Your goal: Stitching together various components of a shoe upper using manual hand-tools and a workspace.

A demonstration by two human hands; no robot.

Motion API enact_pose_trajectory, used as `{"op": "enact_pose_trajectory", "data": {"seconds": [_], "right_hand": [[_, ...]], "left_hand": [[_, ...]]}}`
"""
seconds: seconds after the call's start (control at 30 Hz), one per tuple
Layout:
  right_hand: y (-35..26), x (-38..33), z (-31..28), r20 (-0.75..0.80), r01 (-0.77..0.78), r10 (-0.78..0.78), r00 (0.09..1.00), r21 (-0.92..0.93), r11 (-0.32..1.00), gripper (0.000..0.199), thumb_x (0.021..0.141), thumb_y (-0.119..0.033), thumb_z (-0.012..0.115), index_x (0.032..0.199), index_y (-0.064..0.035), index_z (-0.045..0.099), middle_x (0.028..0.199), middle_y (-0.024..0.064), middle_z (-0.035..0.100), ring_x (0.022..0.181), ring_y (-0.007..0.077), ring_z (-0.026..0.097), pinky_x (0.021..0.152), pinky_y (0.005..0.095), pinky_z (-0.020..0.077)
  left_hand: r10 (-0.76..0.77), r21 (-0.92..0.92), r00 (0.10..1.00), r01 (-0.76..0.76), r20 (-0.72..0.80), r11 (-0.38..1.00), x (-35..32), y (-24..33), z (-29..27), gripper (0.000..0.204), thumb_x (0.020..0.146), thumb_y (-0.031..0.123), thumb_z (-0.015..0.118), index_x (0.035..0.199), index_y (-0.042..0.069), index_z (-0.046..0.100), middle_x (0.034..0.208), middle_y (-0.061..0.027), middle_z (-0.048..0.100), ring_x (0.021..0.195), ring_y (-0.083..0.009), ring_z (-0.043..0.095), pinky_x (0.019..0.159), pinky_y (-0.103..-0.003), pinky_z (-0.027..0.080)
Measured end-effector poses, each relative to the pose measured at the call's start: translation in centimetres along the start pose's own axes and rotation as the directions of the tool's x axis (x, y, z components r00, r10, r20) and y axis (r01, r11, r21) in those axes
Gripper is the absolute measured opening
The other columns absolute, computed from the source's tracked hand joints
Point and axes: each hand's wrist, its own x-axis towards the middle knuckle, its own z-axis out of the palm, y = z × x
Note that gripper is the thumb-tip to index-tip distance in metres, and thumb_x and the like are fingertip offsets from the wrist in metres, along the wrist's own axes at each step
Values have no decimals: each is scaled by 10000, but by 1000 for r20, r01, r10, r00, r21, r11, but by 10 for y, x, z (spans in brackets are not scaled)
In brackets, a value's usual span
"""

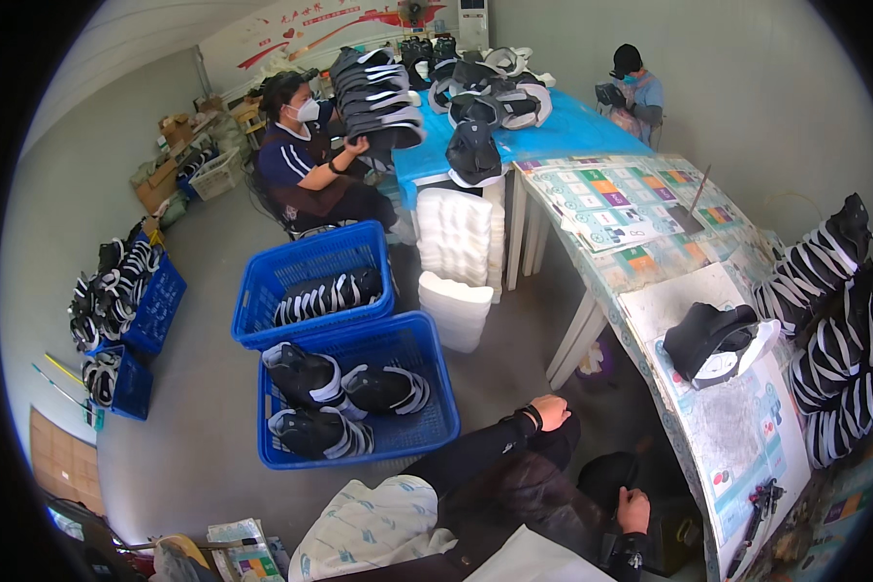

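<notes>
My left hand (553, 412) rests at the dark-clothed knee, back up, with a dark band at the wrist; its fingers bend out of sight. Lower and to the right, my right hand (634, 510) is closed beside a black rounded shape (608, 477) that I cannot identify. Whether anything is inside that fist is hidden. On the table to the right lies a black and white shoe upper (713, 344), apart from both hands. Nearer the table's front edge is a black slender tool (759, 524), its kind unclear.
Blue crates (436, 436) with black-grey shoe uppers (310, 373) stand on the floor at left. Stacked uppers (824, 262) line the table's (640, 310) right side. White padding stacks (454, 310) stand by the blue-covered table (563, 131). One co-worker (301, 165) holds stacked uppers; another (640, 97) sits farther back.
</notes>
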Motion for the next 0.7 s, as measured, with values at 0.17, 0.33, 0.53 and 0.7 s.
{"op": "enact_pose_trajectory", "data": {"seconds": [0.17,0.33,0.53,0.7], "right_hand": [[5,22,10,-22,-28,31,999,115,993,184,938,-169,695,960,13,690,910,237,730,894,415,714,808,496,560],[11,21,9,262,-312,259,930,186,932,248,882,-225,773,974,-5,707,931,225,749,929,398,736,841,476,580],[25,20,12,409,-258,274,871,-94,962,352,821,-317,869,851,-21,681,873,198,728,889,392,713,794,459,561],[30,27,20,503,-261,188,844,77,962,315,864,-289,838,822,-28,666,765,161,705,750,314,708,725,413,551]], "left_hand": [[-36,16,931,33,364,999,13,-3,-13,359,896,374,758,759,42,773,686,-93,741,730,-314,736,753,-449,567],[22,106,890,-79,455,991,16,12,-14,424,743,438,882,734,28,778,693,-103,745,747,-303,743,774,-424,579],[126,277,894,-263,429,924,11,41,-13,551,657,448,934,906,-21,784,933,-200,771,975,-382,744,883,-448,592],[82,272,889,-224,451,936,15,48,-16,553,654,440,939,920,-19,785,961,-197,773,1009,-381,738,900,-451,591]]}}
